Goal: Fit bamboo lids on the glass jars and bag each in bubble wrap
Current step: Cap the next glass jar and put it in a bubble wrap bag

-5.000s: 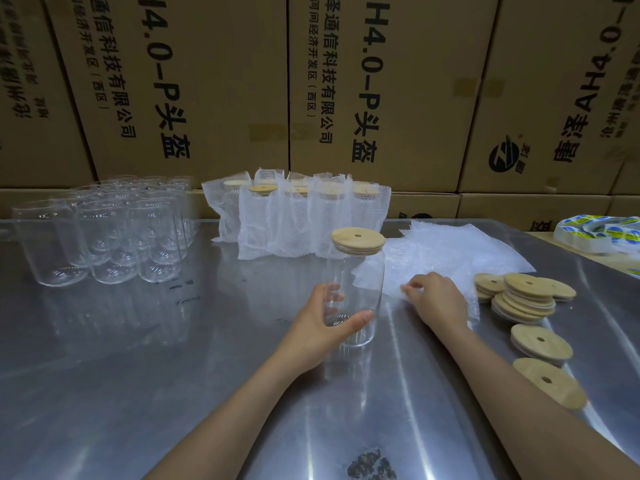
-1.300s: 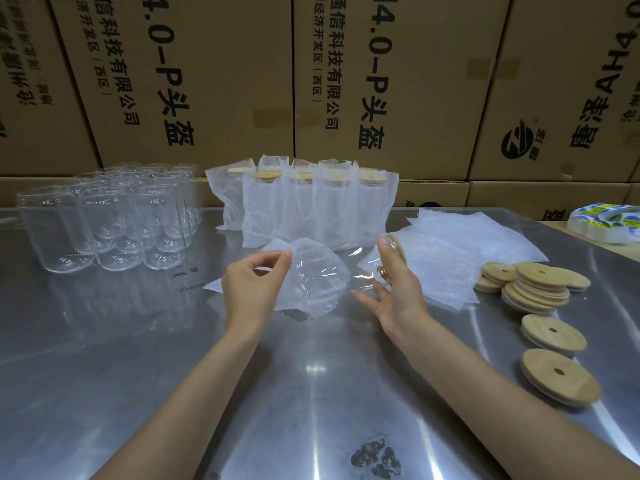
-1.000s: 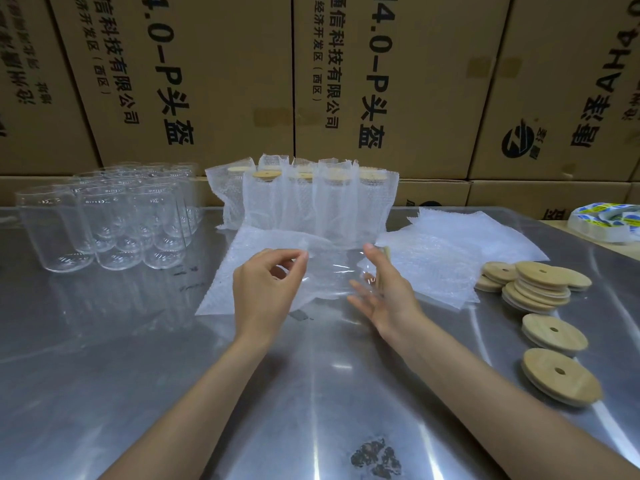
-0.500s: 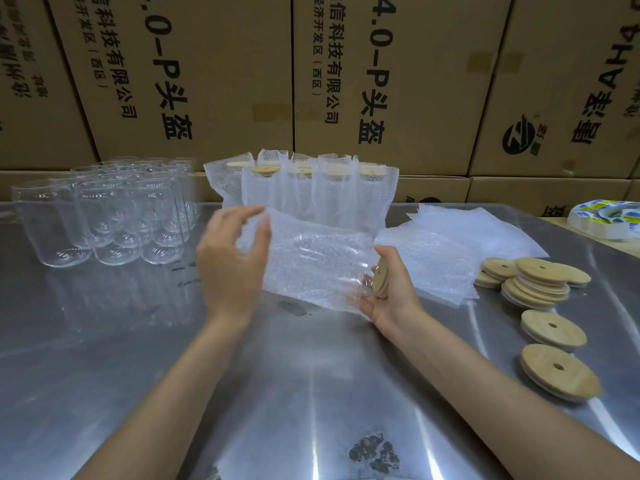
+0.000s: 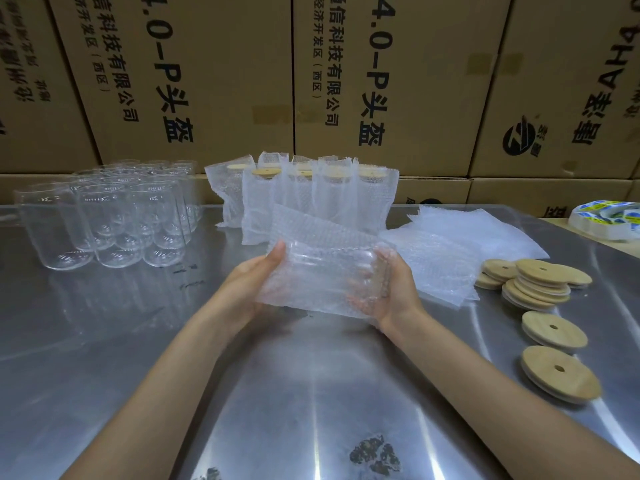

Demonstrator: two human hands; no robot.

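A lidded glass jar lies sideways inside a bubble-wrap bag [image 5: 322, 271], held just above the steel table [image 5: 311, 393]. My left hand [image 5: 252, 278] grips the bag's left end. My right hand [image 5: 388, 292] cups the right end, where the lid shows dimly through the wrap. Several bare glass jars [image 5: 110, 216] stand at the back left. Several bagged jars [image 5: 304, 192] stand upright at the back centre. A flat stack of bubble-wrap bags [image 5: 460, 251] lies to the right. Loose bamboo lids [image 5: 540, 282] lie beyond it.
Two single bamboo lids [image 5: 557, 372] lie near the right edge. A stack of blue-and-yellow printed items [image 5: 606, 220] sits at the far right. Cardboard cartons [image 5: 225, 74] wall off the back of the table.
The bag has come down over the jar and now covers it fully. Both hands have closed on its ends. Earlier my left hand held the bag's mouth up, open.
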